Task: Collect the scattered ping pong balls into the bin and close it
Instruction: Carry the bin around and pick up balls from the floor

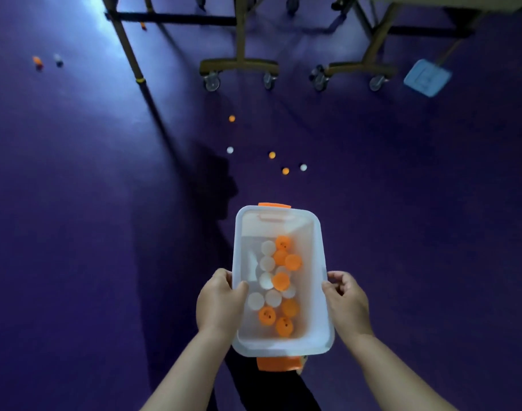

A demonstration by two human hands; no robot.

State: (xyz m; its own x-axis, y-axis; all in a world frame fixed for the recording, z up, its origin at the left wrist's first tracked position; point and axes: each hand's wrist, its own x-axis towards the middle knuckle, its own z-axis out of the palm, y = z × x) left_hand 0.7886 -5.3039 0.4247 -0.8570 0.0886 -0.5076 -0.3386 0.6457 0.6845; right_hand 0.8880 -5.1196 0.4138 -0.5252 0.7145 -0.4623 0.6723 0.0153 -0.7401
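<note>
I hold a clear plastic bin (319, 232) with orange latches above the purple floor, lid off. My left hand (219, 301) grips its left rim, thumb inside; my right hand (347, 301) grips the right rim. Several orange and white ping pong balls (279, 280) lie inside. On the floor ahead lie loose balls: an orange ball (231, 118), a white ball (229, 150), an orange ball (272, 155), another orange ball (285, 171) and a white ball (303, 167). Far left are an orange ball (36, 60) and a white ball (57, 57). The blue-white lid (426, 78) lies far right.
Wheeled table legs (239, 66) and a second wheeled base (354, 73) stand across the far floor. A slanted dark pole (129, 54) runs from the upper left toward the middle. A small orange item (143, 25) sits beneath the far crossbar.
</note>
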